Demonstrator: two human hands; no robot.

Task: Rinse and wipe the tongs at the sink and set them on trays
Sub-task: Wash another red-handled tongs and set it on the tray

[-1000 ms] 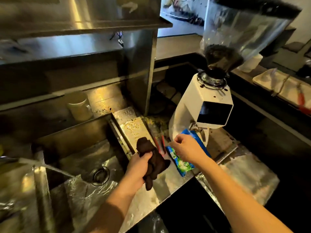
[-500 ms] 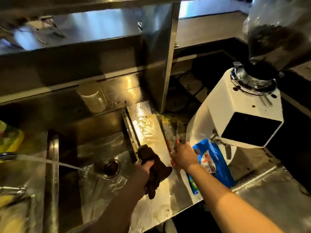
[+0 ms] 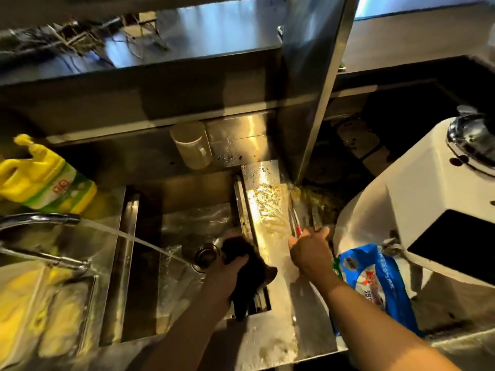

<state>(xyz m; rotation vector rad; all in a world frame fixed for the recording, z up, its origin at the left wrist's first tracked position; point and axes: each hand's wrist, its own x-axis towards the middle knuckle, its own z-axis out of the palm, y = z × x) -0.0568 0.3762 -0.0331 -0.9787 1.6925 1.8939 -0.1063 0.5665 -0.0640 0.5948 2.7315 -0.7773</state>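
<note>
While the right hand [image 3: 310,251] grips them, the red-handled metal tongs [image 3: 294,219] point away from it; the left hand [image 3: 227,274] clutches a dark cloth [image 3: 250,266].

Tongs [image 3: 294,219] handle end hidden under right hand [image 3: 310,251]; grip unclear. Dark cloth [image 3: 249,271] partly covered by left hand [image 3: 227,274]. White grinder [image 3: 428,210] cut off at 3 o'clock edge. Yellow bottle [image 3: 45,180] cropped at 9 o'clock. Yellow items at 8 o'clock too blurred to identify.
</note>
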